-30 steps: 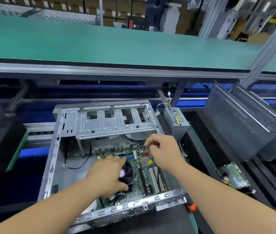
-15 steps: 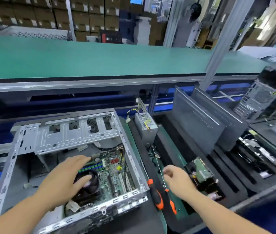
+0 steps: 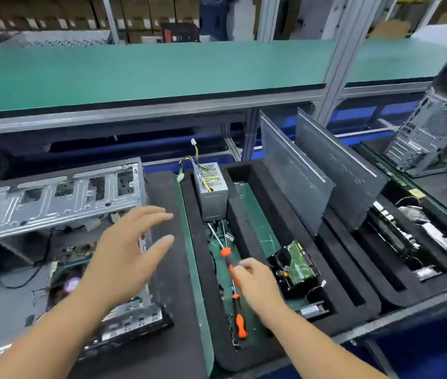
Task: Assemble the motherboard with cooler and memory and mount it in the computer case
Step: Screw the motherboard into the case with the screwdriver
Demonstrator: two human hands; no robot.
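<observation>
- Two screwdrivers lie in the foam tray's [image 3: 205, 258] long slot, and the right hand [image 3: 257, 283] is down on the upper screwdriver [image 3: 227, 255], fingertips curled onto its orange handle in what looks like a pinch; a full grip is not there yet.
- Lower screwdriver [image 3: 240, 322] sits untouched, just nearer the person in that slot, tip pointing away.
- Left hand [image 3: 123, 258] hovers over the open computer case [image 3: 52, 203], fingers spread and straight, holding nothing. My read: it waits there to steady the chassis once the tool arrives.
- Motherboard [image 3: 75, 258] is already lying inside the case, mostly hidden beneath that hand; the cooler's fan [image 3: 72, 284] peeks out below the wrist.
- Memory I cannot make out here, too blurred.
- Power supply [image 3: 212, 187] stands upright at the slot's far end, cables curling off its top, parked clear of the work.
- Judging by the reach, screwing the board down is the step in hand.
- Risk: a slim, smooth shaft could roll from such a light pinch.
</observation>
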